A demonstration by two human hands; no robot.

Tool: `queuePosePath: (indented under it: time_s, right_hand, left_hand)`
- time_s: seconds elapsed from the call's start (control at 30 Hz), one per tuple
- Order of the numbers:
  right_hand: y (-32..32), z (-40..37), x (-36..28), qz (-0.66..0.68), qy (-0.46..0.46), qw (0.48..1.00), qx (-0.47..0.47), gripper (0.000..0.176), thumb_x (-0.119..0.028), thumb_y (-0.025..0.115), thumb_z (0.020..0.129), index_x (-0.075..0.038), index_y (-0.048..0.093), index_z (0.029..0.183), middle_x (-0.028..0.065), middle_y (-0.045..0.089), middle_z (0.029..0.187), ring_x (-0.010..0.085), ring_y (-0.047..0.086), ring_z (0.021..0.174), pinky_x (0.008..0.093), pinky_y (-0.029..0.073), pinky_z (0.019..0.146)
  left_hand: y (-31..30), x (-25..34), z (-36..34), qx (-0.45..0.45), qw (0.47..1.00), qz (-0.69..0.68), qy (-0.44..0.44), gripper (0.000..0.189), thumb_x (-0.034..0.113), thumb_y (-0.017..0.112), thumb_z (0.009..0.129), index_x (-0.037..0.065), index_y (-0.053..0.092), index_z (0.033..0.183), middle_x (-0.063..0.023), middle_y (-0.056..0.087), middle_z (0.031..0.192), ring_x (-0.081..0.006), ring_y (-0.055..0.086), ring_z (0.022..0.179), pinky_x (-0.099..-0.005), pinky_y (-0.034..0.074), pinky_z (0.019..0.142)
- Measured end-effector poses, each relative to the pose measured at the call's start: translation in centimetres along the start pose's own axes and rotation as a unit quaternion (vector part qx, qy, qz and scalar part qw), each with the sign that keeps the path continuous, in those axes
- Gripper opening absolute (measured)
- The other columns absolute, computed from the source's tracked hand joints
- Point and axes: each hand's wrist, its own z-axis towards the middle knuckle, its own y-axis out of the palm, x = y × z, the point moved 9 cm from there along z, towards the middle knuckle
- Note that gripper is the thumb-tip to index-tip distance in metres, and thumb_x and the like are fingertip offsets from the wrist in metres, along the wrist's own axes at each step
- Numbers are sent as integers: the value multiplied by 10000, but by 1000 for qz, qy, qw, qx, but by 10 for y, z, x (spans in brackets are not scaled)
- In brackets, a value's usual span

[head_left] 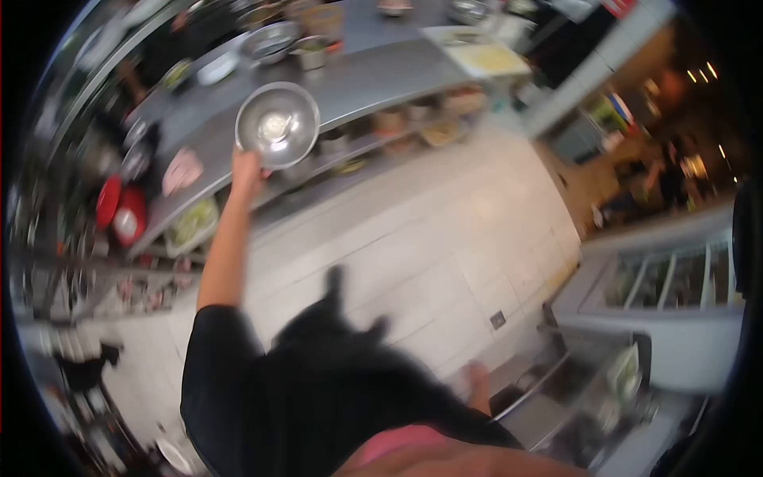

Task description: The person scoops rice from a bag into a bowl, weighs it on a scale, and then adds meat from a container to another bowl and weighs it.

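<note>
A shiny metal mixing bowl (278,126) is held out at the end of my stretched left arm, by the front edge of the steel counter. My left hand (248,165) grips its near rim, and I look straight into the bowl; a bright glare sits at its bottom. Low on the other side, my right hand (477,381) hangs beside my body, near a metal unit with dark openings. Motion blurs this hand, and its fingers cannot be made out.
On the steel counter (373,75) stand another metal bowl (270,41), a white dish (218,69), a pink cloth (182,171) and a cutting board (486,59). Containers fill the shelf below. Tiled floor (445,238) runs between counter and the right-hand units. People are in the far right background.
</note>
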Motion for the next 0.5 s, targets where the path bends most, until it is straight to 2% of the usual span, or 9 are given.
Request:
queuePosePath:
  time_s: [0.03,0.07,0.17,0.23,0.3,0.33,0.37,0.47,0.5]
  right_hand:
    - [5,8,-8,-5,10,1000,6,242,-195,476,849,-77,535,1052,128,611,852,234,590,597,343,476,475]
    - [-24,16,41,-5,14,1000,14,243,-194,470,852,-81,530,1058,131,609,868,235,591,610,343,475,480]
    - [6,35,-10,-14,7,999,29,246,-194,457,858,-87,521,1070,135,607,899,239,593,636,344,474,490]
    - [46,30,-42,-120,-36,992,6,258,-189,429,876,-90,519,1096,136,608,915,249,601,668,360,496,545]
    - [74,15,-70,-172,-62,983,2,266,-187,414,884,-92,518,1109,137,609,923,254,605,683,368,507,573]
    - [106,-34,-112,-190,-146,971,-11,276,-167,412,878,-86,515,1122,135,609,927,246,603,679,367,509,578]
    - [134,-66,-139,-206,-227,952,-23,289,-146,410,872,-81,512,1134,134,610,931,238,600,674,365,512,583]
    - [180,-82,-159,-169,-274,946,-42,305,-98,416,849,-61,507,1137,135,612,937,222,601,678,353,514,579]
    - [188,-93,-158,-189,-279,941,-31,312,-76,421,840,-56,505,1139,137,613,939,219,601,677,350,515,578]
  left_hand:
    - [-20,3,-12,29,993,-85,-81,682,-54,415,704,140,315,1350,-203,569,923,-195,513,470,-278,410,342]
    - [-48,15,-14,61,992,-90,-69,682,-54,415,704,140,315,1350,-203,569,923,-195,513,470,-278,410,342]
    - [-110,49,-33,72,993,-66,-63,669,-47,417,704,105,304,1345,-209,553,991,-210,536,487,-274,422,343]
    - [-149,123,-55,128,973,156,110,644,-50,420,718,112,316,1332,-204,517,1139,-275,586,616,-339,491,440]
    - [-175,192,-92,299,716,421,470,614,-30,444,755,124,324,1337,-159,438,1292,-345,583,811,-406,527,606]
    - [-192,198,-88,333,651,461,503,608,15,473,782,174,324,1350,-114,363,1372,-362,539,957,-426,513,722]
    - [-216,191,-78,337,652,457,502,608,15,473,782,174,324,1350,-114,363,1372,-362,539,957,-426,513,722]
    - [-279,100,8,215,700,637,240,608,92,478,807,309,314,1350,-97,288,1420,-351,586,879,-441,522,663]
    - [-284,73,7,142,656,713,201,611,96,463,813,333,298,1352,-92,304,1411,-356,595,825,-457,520,635]
